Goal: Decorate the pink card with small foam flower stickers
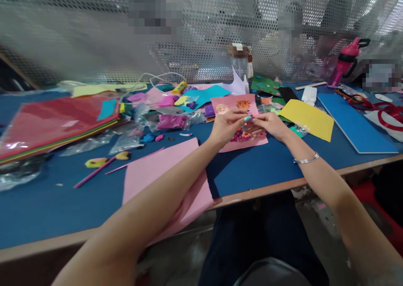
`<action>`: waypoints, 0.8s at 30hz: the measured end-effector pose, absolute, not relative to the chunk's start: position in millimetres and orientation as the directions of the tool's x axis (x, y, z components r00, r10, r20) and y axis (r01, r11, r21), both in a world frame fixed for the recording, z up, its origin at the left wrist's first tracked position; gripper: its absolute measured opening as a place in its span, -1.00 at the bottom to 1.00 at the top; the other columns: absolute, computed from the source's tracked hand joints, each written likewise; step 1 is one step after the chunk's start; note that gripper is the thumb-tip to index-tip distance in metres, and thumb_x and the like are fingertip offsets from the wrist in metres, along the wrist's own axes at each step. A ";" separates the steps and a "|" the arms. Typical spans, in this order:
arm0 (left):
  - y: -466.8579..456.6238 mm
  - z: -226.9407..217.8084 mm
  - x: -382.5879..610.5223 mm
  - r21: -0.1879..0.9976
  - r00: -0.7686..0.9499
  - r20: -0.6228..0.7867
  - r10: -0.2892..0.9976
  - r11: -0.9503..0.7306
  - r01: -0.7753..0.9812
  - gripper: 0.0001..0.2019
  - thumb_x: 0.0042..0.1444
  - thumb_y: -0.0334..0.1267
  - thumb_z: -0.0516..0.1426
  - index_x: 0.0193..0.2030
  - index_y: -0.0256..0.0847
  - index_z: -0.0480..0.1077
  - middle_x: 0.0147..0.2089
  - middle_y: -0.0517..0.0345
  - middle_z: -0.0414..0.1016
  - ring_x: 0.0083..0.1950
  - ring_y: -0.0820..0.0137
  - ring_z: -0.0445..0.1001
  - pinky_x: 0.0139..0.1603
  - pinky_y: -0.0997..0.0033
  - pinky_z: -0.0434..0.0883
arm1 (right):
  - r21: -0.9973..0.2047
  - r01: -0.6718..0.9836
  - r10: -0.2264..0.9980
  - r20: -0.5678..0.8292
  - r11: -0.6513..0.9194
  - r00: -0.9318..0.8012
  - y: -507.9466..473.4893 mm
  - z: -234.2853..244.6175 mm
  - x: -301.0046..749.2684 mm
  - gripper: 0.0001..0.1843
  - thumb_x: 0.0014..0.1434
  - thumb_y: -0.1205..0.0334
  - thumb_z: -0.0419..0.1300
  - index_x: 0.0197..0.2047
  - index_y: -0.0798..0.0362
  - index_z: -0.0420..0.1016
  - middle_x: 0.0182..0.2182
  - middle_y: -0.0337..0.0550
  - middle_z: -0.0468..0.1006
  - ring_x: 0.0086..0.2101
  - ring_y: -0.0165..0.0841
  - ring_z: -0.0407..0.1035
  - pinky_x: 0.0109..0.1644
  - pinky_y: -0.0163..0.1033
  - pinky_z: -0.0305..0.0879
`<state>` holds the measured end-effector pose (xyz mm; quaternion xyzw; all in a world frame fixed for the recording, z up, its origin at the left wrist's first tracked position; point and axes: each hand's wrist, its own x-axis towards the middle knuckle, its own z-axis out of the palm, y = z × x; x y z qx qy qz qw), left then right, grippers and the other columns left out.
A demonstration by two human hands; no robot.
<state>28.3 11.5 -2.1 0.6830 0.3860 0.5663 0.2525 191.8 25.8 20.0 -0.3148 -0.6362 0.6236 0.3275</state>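
The decorated pink sheet [226, 147] lay right of the frame's centre, carrying an orange animal face [243, 105], a pale round face [222, 109] and, lower down, a cluster of small red, purple and pink pieces [242, 135]. Above it the left hand [224, 126] and right hand [273, 125] met at their fingertips, thumbs and forefingers drawn together; whether they pinched a tiny piece I could not tell. The step in hand looked like fine fingertip work over the sheet, and the next move seemed to call for a light touch, clear of the cluster. A yellow sheet [310, 120] lay to the right; at centre left, a plain pink sheet [147, 181] hung over the edge of the blue tabletop [248, 174], and a red stack [63, 122] sat farther left.
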 end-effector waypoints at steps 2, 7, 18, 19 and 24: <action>12.0 -4.4 29.5 0.846 0.049 0.506 0.861 -0.507 0.164 -0.67 -0.13 -0.07 0.20 -0.27 -0.26 0.48 -0.20 -0.01 0.49 -0.16 0.30 0.43 -0.10 0.29 0.37 | -1.000 0.006 0.791 0.007 0.013 -0.611 24.4 21.2 191.5 -0.84 -0.01 0.36 0.14 -0.32 0.16 0.50 -0.48 -0.12 0.56 -0.41 -0.36 0.46 -0.21 -0.18 0.39; 9.8 -4.3 29.3 0.925 0.119 0.350 0.929 -0.363 0.113 -0.49 -0.22 0.03 0.22 -0.17 -0.29 0.45 -0.21 -0.03 0.50 -0.24 0.28 0.46 -0.22 0.31 0.41 | -0.992 0.005 0.761 0.094 0.126 -0.642 21.1 23.1 193.3 -0.83 -0.09 0.31 0.22 -0.35 0.17 0.52 -0.50 -0.15 0.55 -0.43 -0.39 0.46 -0.23 -0.22 0.39; 8.6 -2.3 33.3 0.835 0.022 0.457 0.889 -0.437 0.333 -0.66 -0.10 -0.04 0.15 -0.38 -0.34 0.49 -0.43 0.06 0.51 -0.45 0.42 0.40 -0.44 0.48 0.32 | -0.981 0.096 0.812 0.084 0.169 -0.577 24.4 23.8 190.9 -0.82 -0.17 0.19 0.28 -0.56 0.16 0.50 -0.61 -0.17 0.53 -0.55 -0.40 0.43 -0.40 -0.27 0.40; 8.5 -1.3 33.8 0.822 0.010 0.469 0.883 -0.441 0.361 -0.66 -0.08 -0.05 0.13 -0.39 -0.34 0.48 -0.45 0.07 0.51 -0.46 0.43 0.39 -0.47 0.50 0.30 | -0.982 0.090 0.815 0.084 0.164 -0.574 25.1 23.8 190.6 -0.82 -0.16 0.19 0.27 -0.56 0.16 0.50 -0.61 -0.17 0.52 -0.56 -0.40 0.43 -0.41 -0.27 0.40; 5.4 4.7 32.9 0.778 -0.017 0.515 0.857 -0.459 0.428 -0.72 -0.04 -0.13 0.10 -0.35 -0.34 0.47 -0.42 0.06 0.52 -0.43 0.43 0.42 -0.46 0.53 0.31 | -0.995 0.049 0.831 0.045 0.086 -0.554 27.4 23.0 190.2 -0.85 -0.07 0.27 0.19 -0.57 0.18 0.47 -0.63 -0.16 0.51 -0.57 -0.40 0.43 -0.44 -0.30 0.39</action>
